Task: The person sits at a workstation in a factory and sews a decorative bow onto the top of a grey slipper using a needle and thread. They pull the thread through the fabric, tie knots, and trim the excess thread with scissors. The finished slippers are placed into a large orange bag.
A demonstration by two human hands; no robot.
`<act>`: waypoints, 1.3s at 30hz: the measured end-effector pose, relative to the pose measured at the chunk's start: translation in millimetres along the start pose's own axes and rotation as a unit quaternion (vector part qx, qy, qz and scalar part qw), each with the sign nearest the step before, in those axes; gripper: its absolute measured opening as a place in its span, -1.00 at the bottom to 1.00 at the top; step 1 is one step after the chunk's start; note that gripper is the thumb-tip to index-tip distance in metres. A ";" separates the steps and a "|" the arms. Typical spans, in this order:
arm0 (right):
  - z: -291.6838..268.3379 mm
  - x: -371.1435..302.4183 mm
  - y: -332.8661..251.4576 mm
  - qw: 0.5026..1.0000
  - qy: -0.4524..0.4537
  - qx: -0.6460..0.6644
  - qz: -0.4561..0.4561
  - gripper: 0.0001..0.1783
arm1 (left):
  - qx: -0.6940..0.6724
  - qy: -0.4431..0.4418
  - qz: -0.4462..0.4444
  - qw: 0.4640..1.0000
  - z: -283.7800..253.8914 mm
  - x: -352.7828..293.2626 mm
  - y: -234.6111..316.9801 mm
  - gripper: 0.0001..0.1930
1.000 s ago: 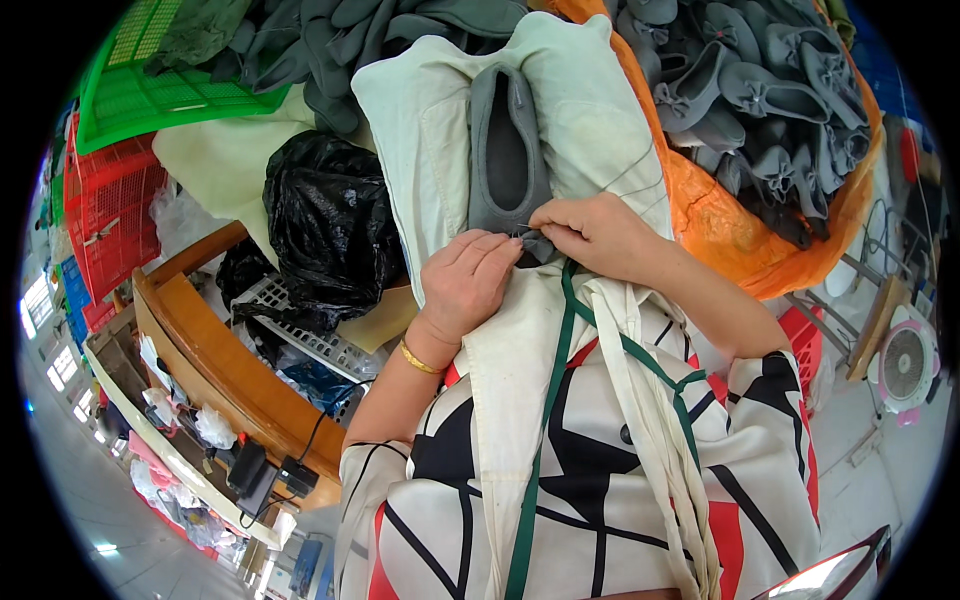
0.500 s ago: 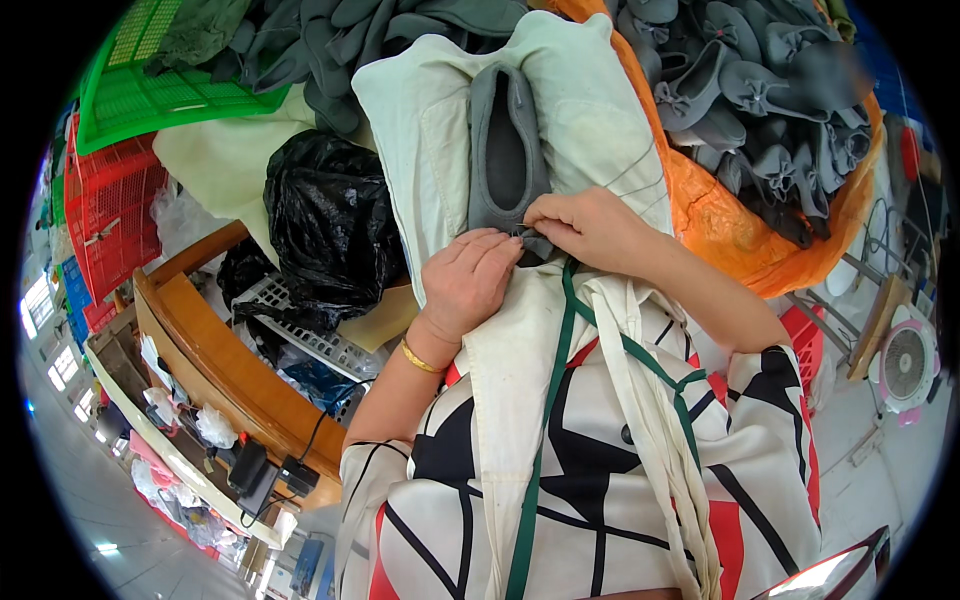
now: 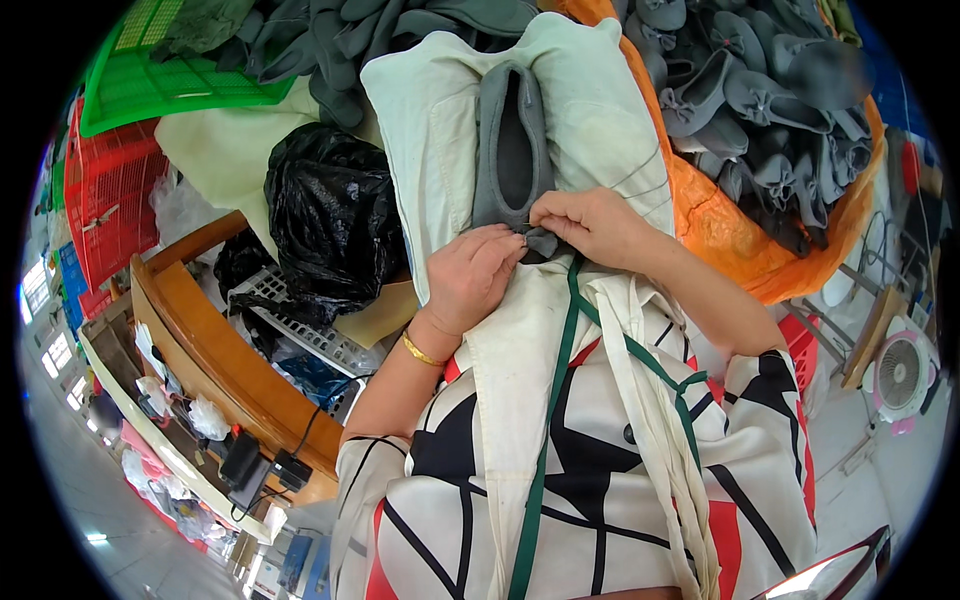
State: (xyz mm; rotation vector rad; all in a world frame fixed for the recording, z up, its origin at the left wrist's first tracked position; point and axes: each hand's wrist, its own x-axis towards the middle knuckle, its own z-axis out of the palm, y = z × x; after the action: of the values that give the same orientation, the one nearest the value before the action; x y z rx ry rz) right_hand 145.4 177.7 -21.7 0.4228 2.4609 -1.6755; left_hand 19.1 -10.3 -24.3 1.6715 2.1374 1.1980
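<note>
Works at the toe of a gray ballet-style slipper (image 3: 514, 160), lying on pale cloth (image 3: 585, 90).
Grasps the gray bow (image 3: 542, 242) with the left hand (image 3: 474, 275); pinches something thin (image 3: 531, 222) (too small to identify) with the right hand (image 3: 592, 226).

The shoe (image 3: 514, 150) was dark grey, the cloth (image 3: 590, 120) pale mint-white, the ribbon (image 3: 548, 430) deep green. Black lines and blocks with red patches patterned the off-white shirt (image 3: 590, 450). The sack (image 3: 715, 240) was orange, the plastic bag (image 3: 330, 220) black, the bracelet (image 3: 422, 352) gold.
</note>
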 end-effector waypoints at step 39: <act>-10.8 36.6 -9.3 0.843 0.025 0.525 0.114 -0.78 | 0.026 -0.097 -0.039 0.994 -24.1 22.4 17.0 -0.85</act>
State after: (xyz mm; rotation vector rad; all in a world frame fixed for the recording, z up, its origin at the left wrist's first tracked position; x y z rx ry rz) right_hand 108.2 190.1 -19.2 0.8049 1.1832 -2.7387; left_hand 9.8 -1.4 10.4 1.6333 2.1094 0.9259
